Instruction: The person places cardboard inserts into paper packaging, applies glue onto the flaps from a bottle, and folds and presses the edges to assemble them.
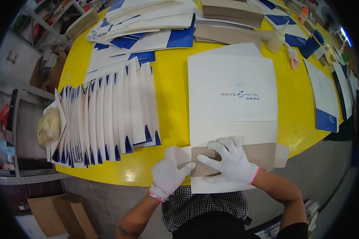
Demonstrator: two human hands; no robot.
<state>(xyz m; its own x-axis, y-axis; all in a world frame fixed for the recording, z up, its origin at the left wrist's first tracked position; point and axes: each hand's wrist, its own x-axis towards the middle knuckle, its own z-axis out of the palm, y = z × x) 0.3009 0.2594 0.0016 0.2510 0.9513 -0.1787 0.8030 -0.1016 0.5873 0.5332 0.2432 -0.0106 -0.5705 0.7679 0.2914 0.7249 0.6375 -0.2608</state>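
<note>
A: Where are the person's hands?
B: Both wear white gloves, at the near edge of a glossy yellow table [173, 127]. The right hand [230, 161] lies open, palm down, fingers spread, on a flat grey-brown cardboard strip [262, 153]. The left hand [169, 173] is at a small white paper side flap [184, 154], its thumb pointing toward the strip; whether it grips the flap cannot be told.

A: And the main piece?
B: A large white paper bag [232, 75], printed "NAIVE HOTEL" in blue, lies flat in front of the person. The strip sits across its near end, and that end reaches past the table edge.

A: What is around it?
B: To its left stands a long row of folded white bags with dark blue corners [115, 111]. A dull yellow bundle [49, 126] rests against the row's outer end. Beyond lies a loose pile of flat white-and-blue paper pieces [147, 18]. At far right stands a dark blue cylindrical container [312, 44].
</note>
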